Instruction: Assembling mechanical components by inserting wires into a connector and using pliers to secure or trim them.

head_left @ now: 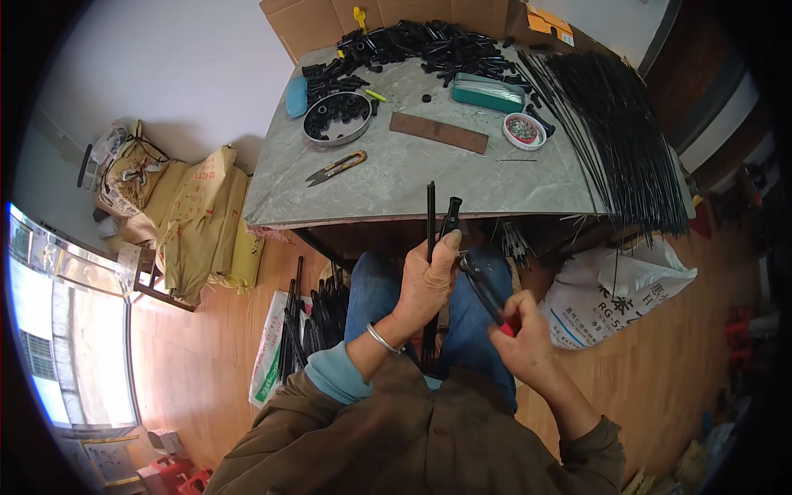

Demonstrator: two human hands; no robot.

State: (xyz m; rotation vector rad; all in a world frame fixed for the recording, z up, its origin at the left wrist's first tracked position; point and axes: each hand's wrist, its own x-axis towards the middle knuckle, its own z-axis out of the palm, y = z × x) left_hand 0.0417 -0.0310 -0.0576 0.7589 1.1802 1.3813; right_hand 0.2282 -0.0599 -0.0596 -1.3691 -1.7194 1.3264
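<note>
Brown cloth of a jacket [396,437] lies nearest, above blue denim knees [375,285]. Over the lap, short of the surface, the left hand [429,285] has its grip closed round a slim, straight black rod [431,210] and a smooth black tubular piece [453,213] with a flared head. The right hand's [526,340] grip is clenched on a dark tool [485,290] with a red handle.

Wood-grain floor [198,355] runs beneath; a crinkled white sack [615,293] slumps at right. On the grey, marble-veined surface [388,186] lie snips [338,167], then a flat, rust-brown bar [437,133], a round metal bowl [305,134] of black rings and a glossy teal box [488,97]. Thin black wires [610,132] fan along the right end. Farther back, glossy black parts [396,43] heap against creased cardboard [305,26].
</note>
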